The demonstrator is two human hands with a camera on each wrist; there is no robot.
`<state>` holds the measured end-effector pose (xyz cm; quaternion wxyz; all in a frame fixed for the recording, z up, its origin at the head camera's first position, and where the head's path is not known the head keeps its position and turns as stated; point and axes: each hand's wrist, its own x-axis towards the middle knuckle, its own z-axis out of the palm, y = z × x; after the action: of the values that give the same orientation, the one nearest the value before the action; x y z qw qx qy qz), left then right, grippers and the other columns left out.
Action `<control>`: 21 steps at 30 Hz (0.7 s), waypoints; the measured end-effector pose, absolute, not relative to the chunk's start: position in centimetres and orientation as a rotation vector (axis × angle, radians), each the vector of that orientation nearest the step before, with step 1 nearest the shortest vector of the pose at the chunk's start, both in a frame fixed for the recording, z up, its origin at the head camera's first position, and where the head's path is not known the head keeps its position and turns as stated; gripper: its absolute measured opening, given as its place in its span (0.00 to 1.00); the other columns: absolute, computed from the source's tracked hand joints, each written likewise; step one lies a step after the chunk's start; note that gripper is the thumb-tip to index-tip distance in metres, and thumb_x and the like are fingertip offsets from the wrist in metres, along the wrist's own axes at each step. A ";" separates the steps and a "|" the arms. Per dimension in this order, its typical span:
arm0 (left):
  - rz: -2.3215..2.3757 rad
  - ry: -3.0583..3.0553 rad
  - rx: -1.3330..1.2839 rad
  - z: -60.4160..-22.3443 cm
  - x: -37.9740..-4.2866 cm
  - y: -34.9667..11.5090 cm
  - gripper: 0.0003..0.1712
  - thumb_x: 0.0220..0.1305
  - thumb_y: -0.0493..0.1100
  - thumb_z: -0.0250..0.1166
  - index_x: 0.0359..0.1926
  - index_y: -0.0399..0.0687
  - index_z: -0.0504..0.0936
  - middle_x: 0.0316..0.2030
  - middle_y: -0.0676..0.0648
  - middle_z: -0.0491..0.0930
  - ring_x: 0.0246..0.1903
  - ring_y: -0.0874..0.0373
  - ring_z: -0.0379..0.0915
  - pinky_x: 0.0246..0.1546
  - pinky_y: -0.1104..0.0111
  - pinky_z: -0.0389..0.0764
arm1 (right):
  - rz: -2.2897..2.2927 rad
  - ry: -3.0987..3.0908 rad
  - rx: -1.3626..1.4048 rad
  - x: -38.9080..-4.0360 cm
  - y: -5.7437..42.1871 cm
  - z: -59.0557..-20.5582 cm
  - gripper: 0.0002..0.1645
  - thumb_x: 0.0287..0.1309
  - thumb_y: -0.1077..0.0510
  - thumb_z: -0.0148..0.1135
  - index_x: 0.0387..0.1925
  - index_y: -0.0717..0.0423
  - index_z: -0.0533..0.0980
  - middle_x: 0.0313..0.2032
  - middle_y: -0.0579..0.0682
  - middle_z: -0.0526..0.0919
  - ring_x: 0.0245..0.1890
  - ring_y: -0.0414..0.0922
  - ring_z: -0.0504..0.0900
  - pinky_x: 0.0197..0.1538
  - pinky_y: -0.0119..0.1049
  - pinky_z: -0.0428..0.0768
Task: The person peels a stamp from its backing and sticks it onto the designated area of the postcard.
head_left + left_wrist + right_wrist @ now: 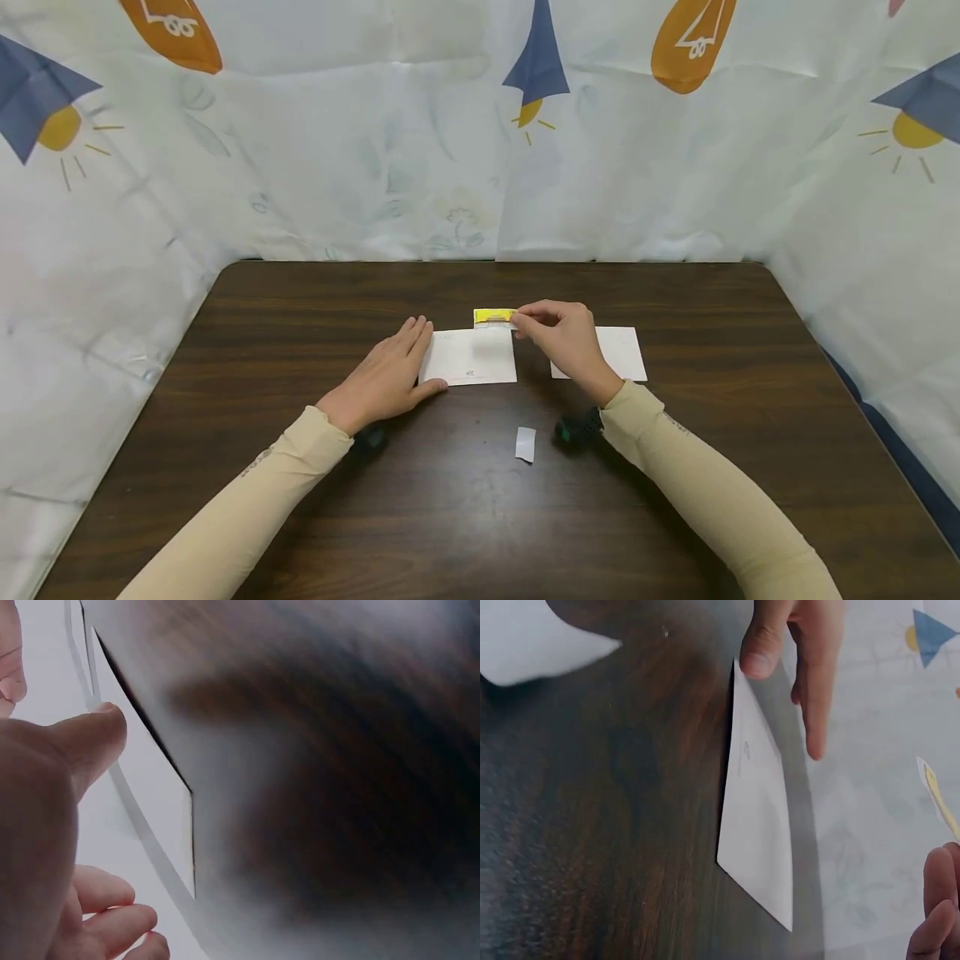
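Note:
A white card (470, 357) with small faint print lies on the dark table. My left hand (390, 367), its fingers straight, rests at the card's left end, and the thumb touches near the lower left corner. Just beyond the card's far edge, my right hand (558, 333) pinches the right end of a small yellow-and-white strip (492, 317) between thumb and fingers. The strip (937, 796) appears raised above the table in the right wrist view; its exact kind cannot be told. The left wrist view shows the left thumb (97, 739) over the card's edge (161, 799).
A second white card (621, 353) lies under and to the right of my right hand. Nearer to me is a small white paper piece (525, 444). The brown wooden table (480, 533) ends at a patterned white cloth (375, 167) at the back and sides.

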<state>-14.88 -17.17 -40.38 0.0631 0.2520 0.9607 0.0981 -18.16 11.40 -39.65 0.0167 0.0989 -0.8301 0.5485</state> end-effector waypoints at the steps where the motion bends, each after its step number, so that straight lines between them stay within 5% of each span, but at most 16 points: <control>1: 0.283 2.902 0.761 -40.4 -14.9 -17.2 0.53 0.72 0.59 0.64 0.79 0.26 0.52 0.79 0.28 0.52 0.81 0.34 0.50 0.77 0.43 0.64 | 1.710 -2.590 0.295 -18.4 11.3 -39.7 0.11 0.64 0.50 0.72 0.42 0.51 0.89 0.33 0.59 0.92 0.37 0.59 0.90 0.34 0.33 0.82; 21: 0.208 2.774 0.679 -41.5 -15.1 -17.3 0.50 0.78 0.64 0.53 0.81 0.31 0.49 0.82 0.31 0.47 0.82 0.36 0.45 0.80 0.42 0.56 | 1.682 -2.812 0.075 -20.5 10.6 -41.4 0.11 0.65 0.48 0.69 0.40 0.48 0.90 0.31 0.52 0.93 0.31 0.48 0.89 0.30 0.36 0.82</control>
<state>-15.09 -17.33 -41.45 0.1384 0.2349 0.9594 0.0720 -20.50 10.62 -41.44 -0.0680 0.0227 -0.8561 0.5118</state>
